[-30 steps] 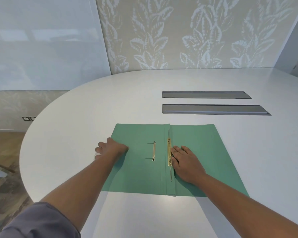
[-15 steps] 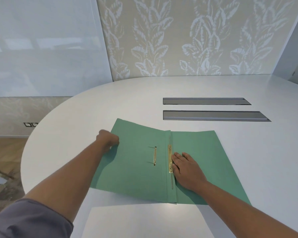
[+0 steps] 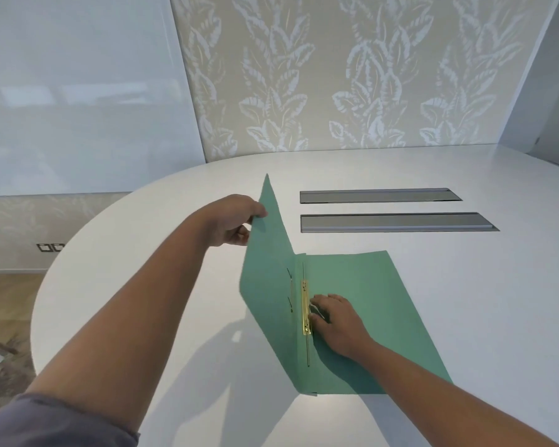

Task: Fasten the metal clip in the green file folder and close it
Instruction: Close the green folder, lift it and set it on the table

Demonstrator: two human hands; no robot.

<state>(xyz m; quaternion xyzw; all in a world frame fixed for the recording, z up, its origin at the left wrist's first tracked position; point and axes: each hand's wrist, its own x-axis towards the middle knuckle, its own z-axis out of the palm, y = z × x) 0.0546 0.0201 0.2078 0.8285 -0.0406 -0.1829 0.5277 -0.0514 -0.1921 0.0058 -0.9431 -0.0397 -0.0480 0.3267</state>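
Note:
The green file folder (image 3: pixel 378 304) lies on the white table with its right half flat. Its left cover (image 3: pixel 268 272) stands nearly upright, pinched at the outer edge by my left hand (image 3: pixel 231 222). A gold metal clip (image 3: pixel 305 308) runs along the spine, flat against the folder. My right hand (image 3: pixel 336 322) rests palm down on the right half, fingertips touching the clip. On the raised cover's inner face only dark slits and a thin edge of the second gold piece show.
Two grey recessed slots (image 3: pixel 380 195) (image 3: pixel 397 222) sit in the round white table (image 3: pixel 481 285) just beyond the folder. The table's curved edge runs along the left, with wooden floor (image 3: pixel 7 301) below it. A patterned wall stands behind.
My left hand has lifted the left cover from flat on the table to nearly upright, swinging it toward the right. My right hand stays pressed beside the clip.

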